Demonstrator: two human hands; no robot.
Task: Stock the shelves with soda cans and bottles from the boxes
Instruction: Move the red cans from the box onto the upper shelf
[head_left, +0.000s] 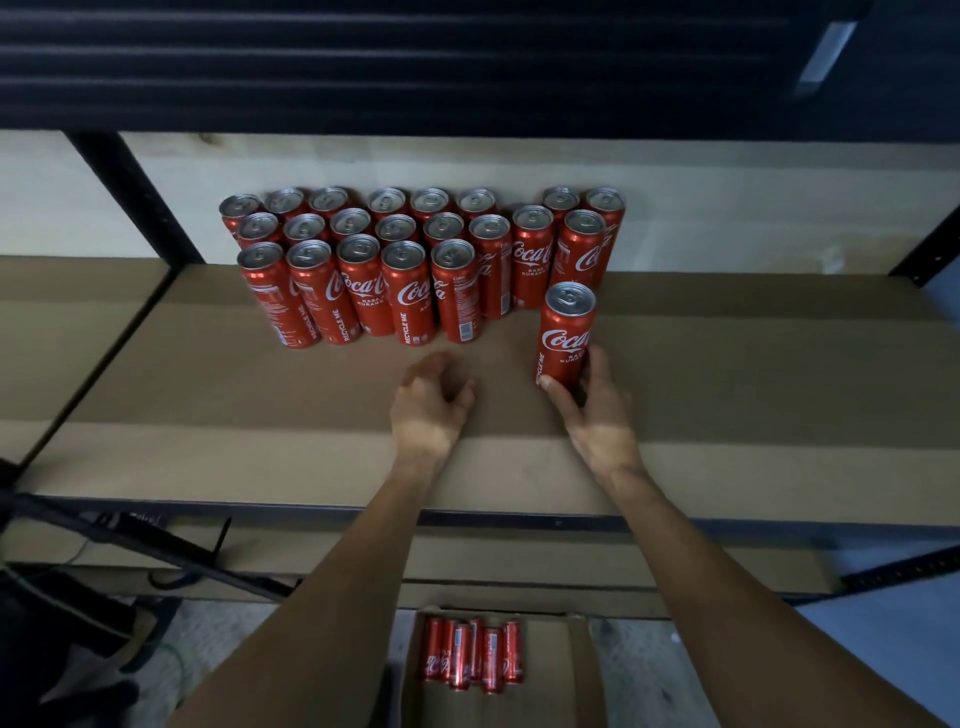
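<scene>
Several red soda cans (358, 280) stand upright in rows at the back of a brown cardboard-lined shelf (208, 389). My right hand (592, 410) grips the lower part of one more upright red can (565, 332), which stands alone in front of the right end of the rows. My left hand (434, 402) hovers over the shelf in front of the rows, fingers loosely curled, holding nothing. Below the shelf, an open cardboard box (576, 670) on the floor holds several red cans (470, 654) lying on their sides.
Black metal uprights (132, 197) frame the shelf at left and right (930, 249). A dark shelf edge (519, 519) runs across the front. Dark gear and cables (78, 597) lie at lower left. Bare shelf spreads to the right of the rows.
</scene>
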